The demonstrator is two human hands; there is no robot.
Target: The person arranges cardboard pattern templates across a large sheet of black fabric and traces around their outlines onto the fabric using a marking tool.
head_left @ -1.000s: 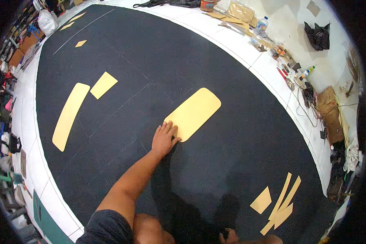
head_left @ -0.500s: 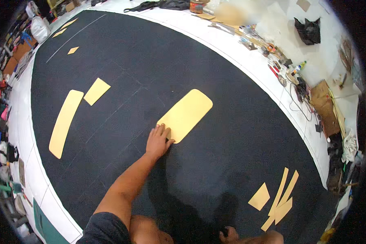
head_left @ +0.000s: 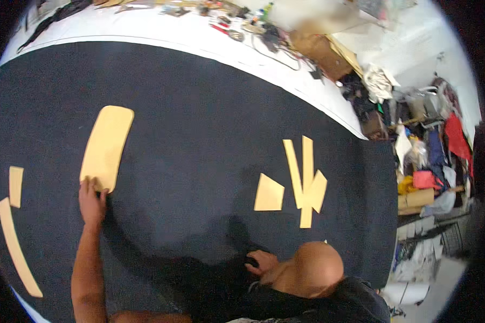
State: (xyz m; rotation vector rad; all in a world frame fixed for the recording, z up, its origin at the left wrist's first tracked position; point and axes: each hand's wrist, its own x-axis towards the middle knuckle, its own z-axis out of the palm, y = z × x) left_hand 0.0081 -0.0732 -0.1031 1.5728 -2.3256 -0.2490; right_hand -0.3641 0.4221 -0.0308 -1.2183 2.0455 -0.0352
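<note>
My left hand [head_left: 93, 203] lies with its fingers stretched over the near end of a large pale-yellow rounded template [head_left: 108, 145], pressing it flat on black sheet material [head_left: 183, 107]. My right hand [head_left: 261, 262] rests low on the sheet beside my bent knee [head_left: 317, 265]. Its fingers are curled, and what they hold, if anything, I cannot make out. Ahead of that hand lie a four-sided yellow piece [head_left: 269, 194] and a cluster of narrow yellow strips [head_left: 307, 177], some overlapping. To the far left are a small yellow piece [head_left: 16, 185] and a long curved one [head_left: 18, 247].
Beyond the black sheet runs a white surface [head_left: 161, 32] with a coiled cable and scattered tools, among them a red-handled tool [head_left: 221, 29]. A brown board [head_left: 320, 54] leans at the back right. Cloths, including a red one [head_left: 458, 142], and clutter pile up on the right.
The view has swung to the right, so the pieces appear further left. My left hand stays on the large template. The right hand shows more fully now.
</note>
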